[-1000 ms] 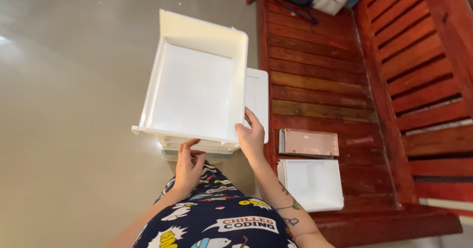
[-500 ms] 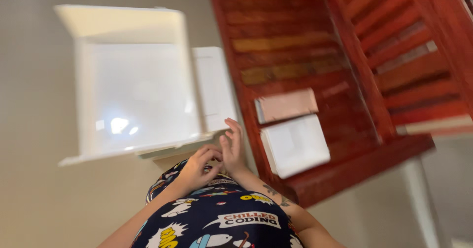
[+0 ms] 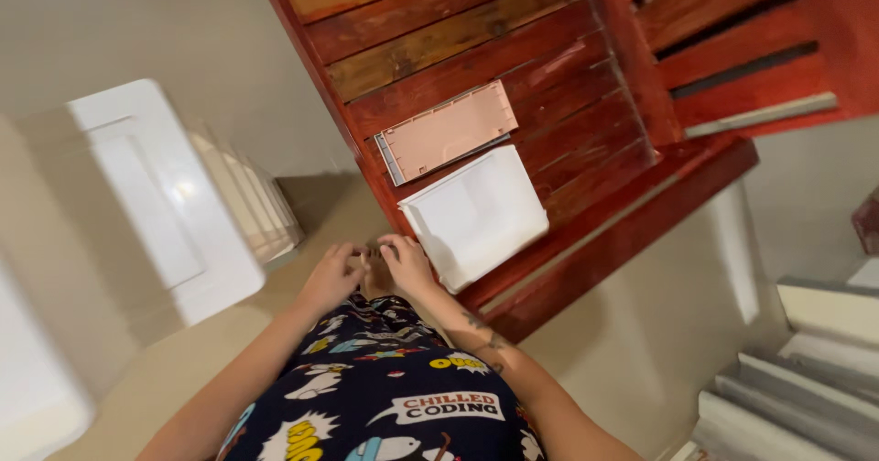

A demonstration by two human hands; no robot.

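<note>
Left hand (image 3: pixel 331 276) and right hand (image 3: pixel 406 264): fingertips meeting low at centre, just beside the white drawer (image 3: pixel 474 214); whether either grip holds anything cannot be told. White drawer: on the red slatted wooden surface (image 3: pixel 476 49), near edge. Pink flat panel (image 3: pixel 449 131): beyond it, adjoining. White plastic cabinet (image 3: pixel 165 200): left, on beige floor (image 3: pixel 632 333).

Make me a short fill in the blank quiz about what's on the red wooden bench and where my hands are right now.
1. The white tray lies on the red wooden ____.
2. The flat panel beside the white tray is ____ in colour.
3. The left hand and right hand are held close ____, in front of the patterned clothing.

Missing words: bench; pink; together
</note>
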